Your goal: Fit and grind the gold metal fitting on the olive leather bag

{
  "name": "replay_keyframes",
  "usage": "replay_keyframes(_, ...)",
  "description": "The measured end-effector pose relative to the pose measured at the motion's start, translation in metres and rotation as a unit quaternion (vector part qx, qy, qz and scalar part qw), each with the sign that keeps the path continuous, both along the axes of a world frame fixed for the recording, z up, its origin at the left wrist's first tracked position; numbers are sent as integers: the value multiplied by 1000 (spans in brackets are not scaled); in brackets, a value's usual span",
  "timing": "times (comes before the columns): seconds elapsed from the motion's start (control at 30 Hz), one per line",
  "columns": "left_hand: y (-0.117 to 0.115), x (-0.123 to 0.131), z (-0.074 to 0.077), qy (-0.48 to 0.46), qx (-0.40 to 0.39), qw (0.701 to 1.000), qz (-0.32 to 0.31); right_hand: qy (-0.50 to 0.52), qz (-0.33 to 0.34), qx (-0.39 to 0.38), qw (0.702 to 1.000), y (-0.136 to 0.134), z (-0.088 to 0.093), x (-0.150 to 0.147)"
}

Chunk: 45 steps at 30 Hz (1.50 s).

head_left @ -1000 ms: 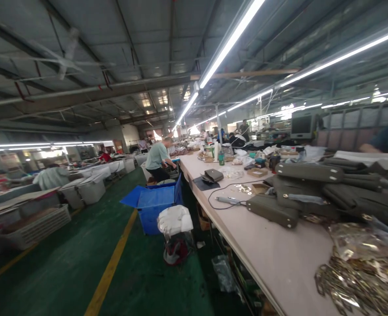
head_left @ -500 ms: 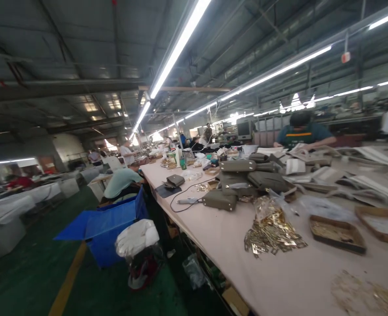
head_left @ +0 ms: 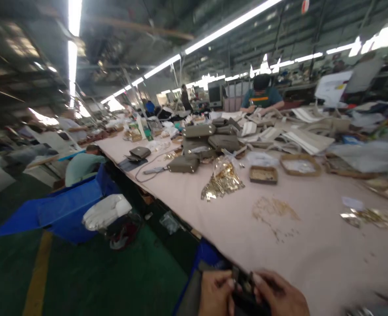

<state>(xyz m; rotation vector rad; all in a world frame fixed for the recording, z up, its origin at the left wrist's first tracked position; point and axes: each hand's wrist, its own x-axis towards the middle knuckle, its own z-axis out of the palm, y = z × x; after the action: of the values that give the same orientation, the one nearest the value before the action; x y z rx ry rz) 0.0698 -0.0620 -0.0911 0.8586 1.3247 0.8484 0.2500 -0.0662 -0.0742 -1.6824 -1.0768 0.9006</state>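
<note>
Place: bag-making factory floor | ahead of the hands: long worktable with stacked olive handbags, heaps of brass fittings, parts trays | beyond: workers at benches under strip lights | left of the hands: blue bin on green floor

large factory hall under a dark metal roof, lit by long fluorescent strip lights. green floor carries a yellow line. long pale worktable runs into the distance. blue bin stands beside the table.
</note>
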Motion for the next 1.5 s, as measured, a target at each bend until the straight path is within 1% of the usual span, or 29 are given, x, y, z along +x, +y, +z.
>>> replay_keyframes(0.03,-1,3,-3,-6,5,1000,-5,23,26,-12,999,-3,-2,3)
replay_keyframes(0.07,-2,5,-5,-12,40,999,-19,86,58,-13,995,-5,-3,6)
replay_keyframes(0.1,-2,6,-6,-18,65,997,-25,134,55,-9,989,-6,-3,8)
replay_keyframes(0.17,-2,7,-7,-34,76,996,-28,189,55,-14,980,-7,-2,8)
replay_keyframes(0.27,-1,7,-3,-51,80,995,-34,211,60,-25,975,-6,1,1)
replay_keyframes(0.37,0,6,-1,-61,93,992,-52,203,75,-18,976,-4,2,-10)
replay_keyframes(0.5,2,2,-5,-69,107,989,-70,198,83,-8,977,2,-2,-28)
replay_keyframes(0.73,2,-9,-11,-99,104,986,-81,149,64,-8,987,6,-5,-52)
replay_keyframes(0.97,4,-17,-15,-135,100,980,-107,132,54,-25,989,6,-10,-55)
replay_keyframes(1.17,5,-19,-16,-150,89,978,-117,103,32,-36,993,4,-7,-56)
replay_keyframes(1.3,5,-21,-15,-164,89,975,-120,74,37,-33,996,2,-7,-55)
replay_keyframes(1.5,3,-25,-13,-162,87,975,-124,46,43,-19,998,-2,-5,-57)
